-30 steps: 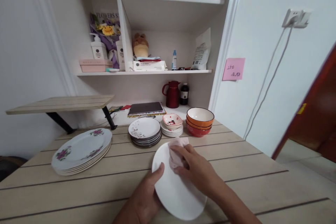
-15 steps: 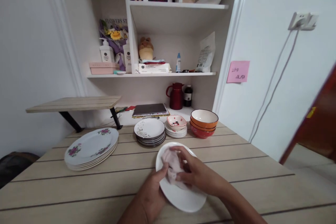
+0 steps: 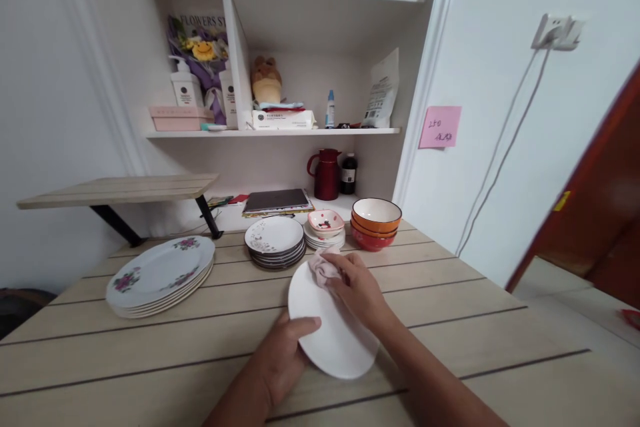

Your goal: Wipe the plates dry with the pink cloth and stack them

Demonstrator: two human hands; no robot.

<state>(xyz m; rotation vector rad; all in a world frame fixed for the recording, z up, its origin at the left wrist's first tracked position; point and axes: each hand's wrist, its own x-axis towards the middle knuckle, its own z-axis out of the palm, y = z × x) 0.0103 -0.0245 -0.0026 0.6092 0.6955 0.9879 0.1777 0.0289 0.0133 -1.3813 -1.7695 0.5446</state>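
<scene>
A white oval plate [image 3: 334, 337] is tilted above the table in front of me. My left hand [image 3: 287, 350] grips its near left edge, with the thumb on top and the other fingers hidden beneath. Bunched in my right hand [image 3: 357, 285] is a pale pink cloth [image 3: 324, 267], pressed against the plate's far rim. Just beyond the plate stand a stack of dark-rimmed plates [image 3: 275, 240] and a stack of small white dishes [image 3: 324, 240] with a pink patterned bowl [image 3: 326, 221] on top.
Flower-patterned oval plates [image 3: 163, 273] are stacked at the left, near a raised wooden stand [image 3: 120, 190]. Orange and red bowls [image 3: 376, 221] are stacked at the back right. Behind are a red jug [image 3: 326, 175], a dark bottle [image 3: 349, 173], a laptop [image 3: 277, 199] and shelves [image 3: 280, 133].
My right hand has moved the cloth from the plate's middle up to its far rim. The plate's centre now shows bare. The whole view has shifted slightly.
</scene>
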